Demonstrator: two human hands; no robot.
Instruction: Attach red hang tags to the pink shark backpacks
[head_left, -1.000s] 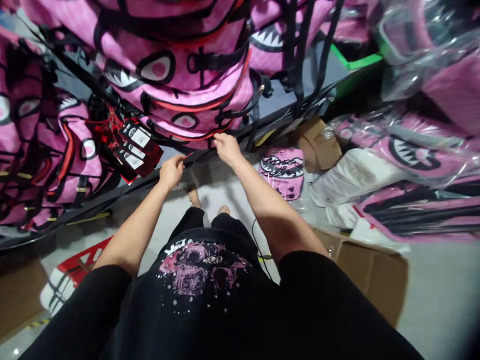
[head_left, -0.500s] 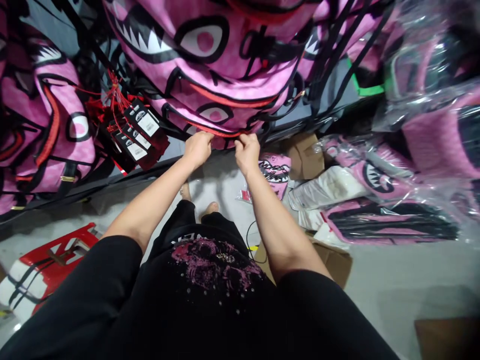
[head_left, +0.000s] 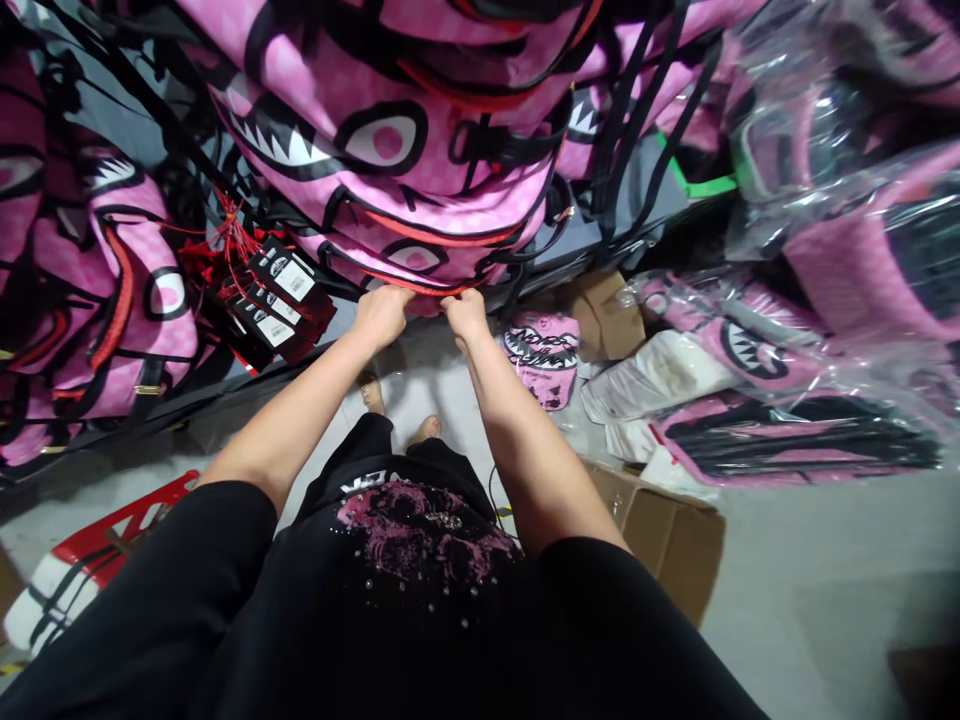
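A pink backpack with black outlines, printed eyes, white teeth and red zips lies at the top middle, on the grey surface before me. My left hand is closed on its near lower edge, just under a red zip. A short way to the right, my right hand pinches the same edge with curled fingers. What lies under the fingertips is hidden. Black hang tags on red cords lie in a bunch left of my left hand. A black strap with a buckle crosses the backpack's front.
Another pink backpack lies at the left. Plastic-wrapped pink bags are piled at the right, near a small pink printed piece and a cardboard box. An open carton and a red-and-white stool stand on the floor.
The view has shifted slightly, so backpack and hands appear a little further left and lower. My hands are slightly closer together, both still on the backpack's edge.
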